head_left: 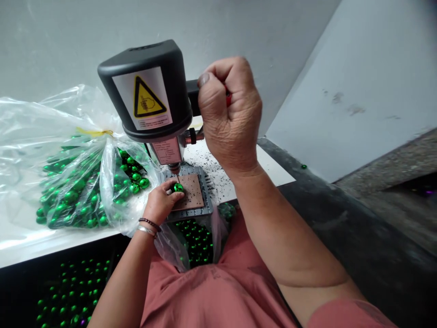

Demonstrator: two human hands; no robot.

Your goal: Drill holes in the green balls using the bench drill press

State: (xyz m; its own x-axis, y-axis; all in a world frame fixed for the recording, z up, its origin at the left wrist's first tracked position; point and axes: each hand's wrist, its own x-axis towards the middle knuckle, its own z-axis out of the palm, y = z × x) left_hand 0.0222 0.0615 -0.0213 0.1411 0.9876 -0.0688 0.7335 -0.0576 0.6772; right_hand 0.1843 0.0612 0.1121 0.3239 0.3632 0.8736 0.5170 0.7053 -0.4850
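In the head view, your left hand [164, 198] pinches a green ball [178, 187] between thumb and fingers, steadying it on the brown board [194, 187] right under the drill bit [178, 178]. The bit comes down to the top of the ball; whether it has gone in, you cannot tell from here. Your right hand [232, 116] is clenched around the red lever [228, 97] at the side of the black drill press [186, 98]. The board lies on the press's grey base [201, 211], with dark shavings [218, 180] scattered over the white worktop [273, 169] around it. To your left, a clear bag [111, 177] of green balls rests on the worktop, a yellow tie [95, 132] on it. More green balls [194, 241] lie below the worktop's edge, in front of your lap.
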